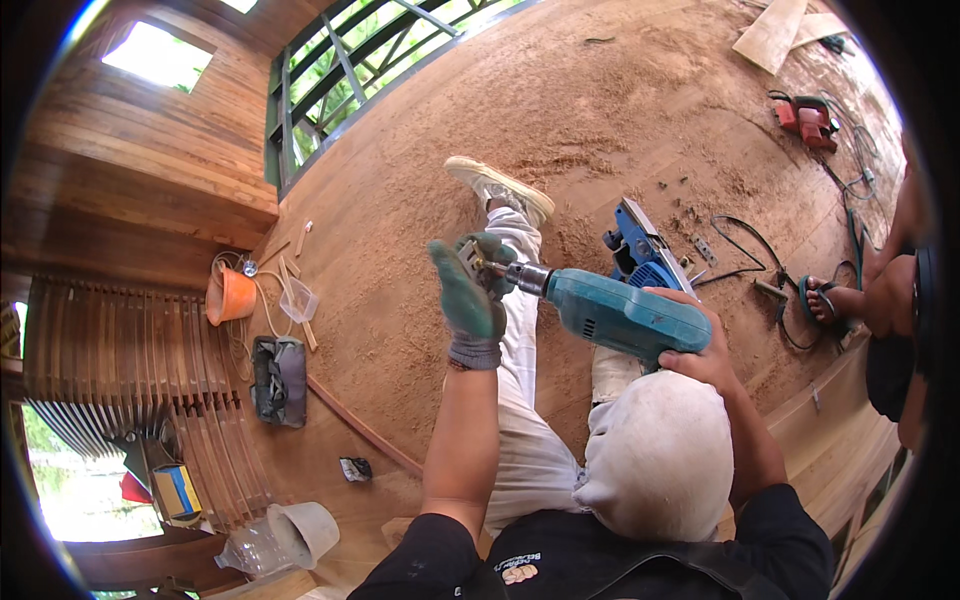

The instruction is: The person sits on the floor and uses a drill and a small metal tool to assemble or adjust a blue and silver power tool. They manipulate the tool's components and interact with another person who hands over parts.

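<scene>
- The right hand (700, 350) is wrapped tight around the body of the teal electric drill (615, 315), which lies level above the lap, nose pointing to nine o'clock.
- The left hand (470, 300), in a green-and-grey work glove, is closed about the chuck (525, 278) at the drill's tip; a small metal piece, likely a chuck key or bit, sits between its fingers, though I cannot tell which.
- To my eye the chuck is being worked, so the right hand should hold the body dead still while the left does the turning.
- I would keep the index finger off the trigger; where it lies is hidden from here.
- The glove's loose fabric is touching the chuck, a snag risk if the motor kicks.
- At one o'clock from the drill, just beside it, a blue power planer (640, 255) rests on the sawdust-covered floor (420, 180).
- Another person's sandalled foot (825, 300) is at three o'clock, well apart, near cables (745, 245).
</scene>
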### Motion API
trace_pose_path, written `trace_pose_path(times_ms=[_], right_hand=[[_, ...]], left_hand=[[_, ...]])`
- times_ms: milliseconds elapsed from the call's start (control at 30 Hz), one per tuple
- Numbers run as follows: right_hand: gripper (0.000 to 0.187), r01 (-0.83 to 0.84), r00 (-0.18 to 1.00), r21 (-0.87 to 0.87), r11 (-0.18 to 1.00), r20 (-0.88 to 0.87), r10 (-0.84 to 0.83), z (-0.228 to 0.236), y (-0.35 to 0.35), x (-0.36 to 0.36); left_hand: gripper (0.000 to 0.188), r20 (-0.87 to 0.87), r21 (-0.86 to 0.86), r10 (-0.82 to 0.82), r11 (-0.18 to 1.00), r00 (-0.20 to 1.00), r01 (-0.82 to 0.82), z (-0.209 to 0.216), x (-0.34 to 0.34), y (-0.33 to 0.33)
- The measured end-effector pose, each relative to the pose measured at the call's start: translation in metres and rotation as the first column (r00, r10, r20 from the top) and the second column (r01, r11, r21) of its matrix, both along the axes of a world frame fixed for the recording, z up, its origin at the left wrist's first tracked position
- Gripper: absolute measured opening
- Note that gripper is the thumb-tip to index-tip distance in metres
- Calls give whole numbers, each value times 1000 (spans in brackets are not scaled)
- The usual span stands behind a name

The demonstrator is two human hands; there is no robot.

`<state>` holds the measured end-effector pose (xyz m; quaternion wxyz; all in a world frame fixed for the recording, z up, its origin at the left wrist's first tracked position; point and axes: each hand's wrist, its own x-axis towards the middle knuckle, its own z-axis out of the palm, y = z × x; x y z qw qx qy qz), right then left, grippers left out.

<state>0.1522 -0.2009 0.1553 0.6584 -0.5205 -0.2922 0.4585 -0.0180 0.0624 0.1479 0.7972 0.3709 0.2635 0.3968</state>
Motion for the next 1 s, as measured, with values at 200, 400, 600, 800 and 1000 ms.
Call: trace_pose_path(times_ms=[200,400,600,800,1000], right_hand=[[80,14,1000,-18,1000,24,-13,-1,1,1],[81,3,997,4,1000,74,-4,-5,1,4],[80,-18,999,22,1000,47,17,-6,2,3],[79,-34,998,30,999,-55,35,-1,7,3],[78,-49,971,36,998,-234,56,1,12,1]], left_hand=[[70,-191,157,68,987,979,-38,1,3,-3],[73,-226,118,22,993,974,5,1,1,-3],[71,-331,285,76,958,941,23,2,-4,-2],[71,-171,349,66,937,983,-2,-13,-6,5],[70,-92,395,57,919,994,-16,-23,-4,7]])
